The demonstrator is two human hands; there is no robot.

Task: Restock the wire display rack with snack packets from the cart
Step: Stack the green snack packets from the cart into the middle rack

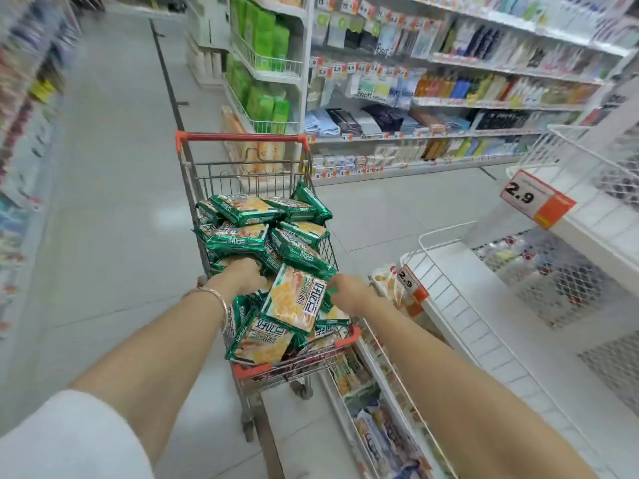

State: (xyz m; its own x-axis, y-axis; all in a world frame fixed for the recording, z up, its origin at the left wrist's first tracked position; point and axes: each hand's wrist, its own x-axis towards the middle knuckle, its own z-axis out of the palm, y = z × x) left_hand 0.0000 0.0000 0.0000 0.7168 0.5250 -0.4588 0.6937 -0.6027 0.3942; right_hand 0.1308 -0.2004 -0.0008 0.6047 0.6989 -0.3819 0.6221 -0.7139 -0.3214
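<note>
A metal shopping cart [242, 136] with red corners stands in the aisle, heaped with green snack packets [238, 209]. My left hand [238, 275], a bangle on its wrist, reaches into the heap with its fingers buried among the packets. My right hand [349, 292] pinches the green edge of a tilted snack packet [297, 299] raised above the heap. To the right stands the white wire display rack [436, 268], its middle tier bare white. Orange price tags reading 2.9 [409, 283] hang on its rims.
The rack's bottom tier [373, 430] holds other snack bags just beside the cart. A long shelf of household goods [449, 98] runs behind the cart, with green packs [266, 43] on its end. Blurred shelving [24, 133] lines the left; pale floor lies between.
</note>
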